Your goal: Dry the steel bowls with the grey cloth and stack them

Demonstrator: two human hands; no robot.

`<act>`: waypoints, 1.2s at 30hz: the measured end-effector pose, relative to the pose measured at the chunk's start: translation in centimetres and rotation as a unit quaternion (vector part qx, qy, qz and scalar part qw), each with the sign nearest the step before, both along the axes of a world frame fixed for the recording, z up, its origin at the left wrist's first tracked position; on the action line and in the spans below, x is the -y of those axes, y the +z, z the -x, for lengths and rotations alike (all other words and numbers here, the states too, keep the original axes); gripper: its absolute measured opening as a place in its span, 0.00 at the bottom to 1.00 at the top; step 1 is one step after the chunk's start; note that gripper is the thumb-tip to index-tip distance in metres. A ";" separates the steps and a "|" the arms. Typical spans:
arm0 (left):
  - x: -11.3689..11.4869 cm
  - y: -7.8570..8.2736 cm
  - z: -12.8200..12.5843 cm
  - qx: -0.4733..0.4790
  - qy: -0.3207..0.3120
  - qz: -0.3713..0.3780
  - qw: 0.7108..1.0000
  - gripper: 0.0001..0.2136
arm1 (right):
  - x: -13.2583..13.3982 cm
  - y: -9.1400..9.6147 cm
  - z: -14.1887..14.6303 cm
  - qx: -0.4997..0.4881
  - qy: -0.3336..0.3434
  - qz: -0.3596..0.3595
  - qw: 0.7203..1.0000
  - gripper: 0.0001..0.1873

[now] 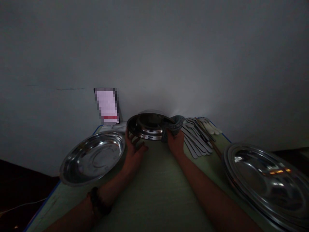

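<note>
While L hand (132, 151) grips steel plate (148, 126) rim | R hand (176, 141) fingers pinch cloth (175, 125) on far rim | bare table (156, 187) between forearms

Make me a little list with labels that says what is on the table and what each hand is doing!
Left hand: holds the left rim of a tilted steel plate, lifted off the table
Right hand: presses a grey cloth against the plate's right side
Left of hands: one steel plate lying flat
Right of hands: stack of steel plates
Behind right hand: a row of spoons and chopsticks
Table: pale green, blue edge
Back wall: propped phone, screen blurred
Light: dim
</note>
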State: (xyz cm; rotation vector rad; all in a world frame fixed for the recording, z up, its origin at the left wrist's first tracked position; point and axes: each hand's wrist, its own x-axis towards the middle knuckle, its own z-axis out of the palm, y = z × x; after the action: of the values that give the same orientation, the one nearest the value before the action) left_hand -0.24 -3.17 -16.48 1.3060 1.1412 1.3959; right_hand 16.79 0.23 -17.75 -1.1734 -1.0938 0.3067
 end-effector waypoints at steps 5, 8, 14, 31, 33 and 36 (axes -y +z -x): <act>-0.2 0.1 0.1 0.030 -0.027 0.003 0.999 0.43 | -0.1 0.1 -0.2 0.000 0.013 0.010 1.000 0.11; -0.3 0.1 0.2 0.057 -0.040 0.055 0.996 0.41 | -0.2 0.1 -0.1 0.000 0.024 0.022 0.999 0.12; -0.3 0.0 0.2 0.038 -0.038 0.075 0.996 0.32 | -0.4 -0.2 -0.3 -0.017 0.026 0.027 0.999 0.12; -0.3 -0.2 0.1 0.044 -0.043 0.033 0.998 0.41 | -0.7 -0.3 -0.5 -0.048 0.032 0.029 0.998 0.11; -0.4 -0.1 0.1 0.050 -0.042 0.056 0.996 0.37 | -0.7 -0.3 -0.4 -0.046 0.040 0.035 0.998 0.11; -0.4 0.0 0.1 0.048 -0.048 0.070 0.995 0.31 | -0.8 -0.4 -0.4 -0.046 0.045 0.037 0.997 0.13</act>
State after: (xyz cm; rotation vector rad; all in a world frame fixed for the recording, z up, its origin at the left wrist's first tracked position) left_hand -0.35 -2.76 -16.43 1.1676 1.0777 1.2706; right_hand 17.19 0.99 -18.19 -1.1655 -1.0640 0.4701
